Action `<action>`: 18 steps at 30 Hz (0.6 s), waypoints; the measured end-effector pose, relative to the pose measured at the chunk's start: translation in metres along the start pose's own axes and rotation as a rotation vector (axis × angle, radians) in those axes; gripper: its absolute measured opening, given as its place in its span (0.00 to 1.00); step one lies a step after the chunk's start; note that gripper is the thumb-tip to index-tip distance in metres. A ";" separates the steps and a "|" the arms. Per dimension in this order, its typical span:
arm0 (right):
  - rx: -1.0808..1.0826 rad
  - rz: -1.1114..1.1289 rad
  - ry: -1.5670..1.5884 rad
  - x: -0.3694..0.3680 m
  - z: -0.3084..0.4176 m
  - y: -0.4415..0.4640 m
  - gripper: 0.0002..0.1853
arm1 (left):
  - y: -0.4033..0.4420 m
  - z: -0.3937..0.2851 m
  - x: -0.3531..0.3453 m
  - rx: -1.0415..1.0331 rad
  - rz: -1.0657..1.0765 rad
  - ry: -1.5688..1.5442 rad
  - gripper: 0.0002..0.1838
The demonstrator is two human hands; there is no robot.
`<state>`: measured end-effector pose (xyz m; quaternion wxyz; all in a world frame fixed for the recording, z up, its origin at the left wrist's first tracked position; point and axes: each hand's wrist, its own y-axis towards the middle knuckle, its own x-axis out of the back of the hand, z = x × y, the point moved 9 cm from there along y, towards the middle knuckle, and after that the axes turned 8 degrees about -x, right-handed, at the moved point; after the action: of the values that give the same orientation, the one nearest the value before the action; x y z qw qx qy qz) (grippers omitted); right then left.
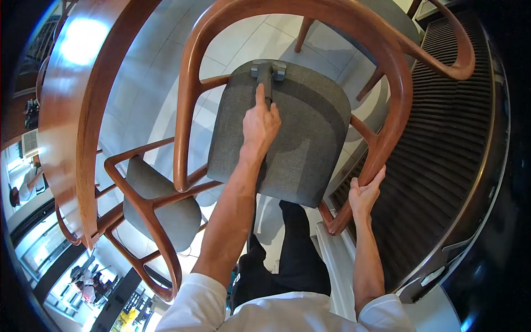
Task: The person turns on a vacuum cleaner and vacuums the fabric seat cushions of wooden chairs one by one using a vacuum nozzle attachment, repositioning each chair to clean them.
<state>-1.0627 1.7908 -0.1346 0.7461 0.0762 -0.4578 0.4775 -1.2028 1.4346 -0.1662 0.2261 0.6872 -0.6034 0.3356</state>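
Vacuum nozzle (269, 68) on armchair seat (310, 130): wand (268, 90) being gripped by left hand (260, 124); armrest (380, 155) beside seat being clasped by right hand (365, 196); scuffing being risked by overpressing.

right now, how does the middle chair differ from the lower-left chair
The left hand holds a grey tool at the middle chair's seat; no tool shows at the lower-left chair's.
The right hand grips the middle chair; neither hand touches the lower-left chair.
The middle chair looks larger in view, the lower-left chair smaller.
Both have brown frames and grey seats.
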 end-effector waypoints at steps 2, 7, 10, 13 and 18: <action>-0.010 0.039 0.022 -0.001 -0.005 0.009 0.52 | -0.062 0.008 0.016 0.083 0.095 -0.051 0.34; -0.138 0.083 -0.026 0.011 0.000 0.016 0.52 | -0.273 0.053 0.038 0.262 0.261 -0.050 0.42; 0.058 -0.005 -0.607 0.033 0.041 0.014 0.52 | -0.211 0.038 0.033 0.255 0.263 0.007 0.42; 0.452 -0.366 -0.522 0.052 0.142 0.033 0.48 | -0.115 0.027 0.026 0.256 0.204 -0.018 0.40; 1.206 -0.331 -0.142 -0.024 0.354 0.049 0.33 | 0.021 0.021 0.029 0.040 0.003 0.039 0.31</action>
<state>-1.3200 1.6059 0.0330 0.6037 0.5849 -0.1385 0.5237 -1.2183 1.3958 -0.1611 0.2235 0.6839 -0.5932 0.3613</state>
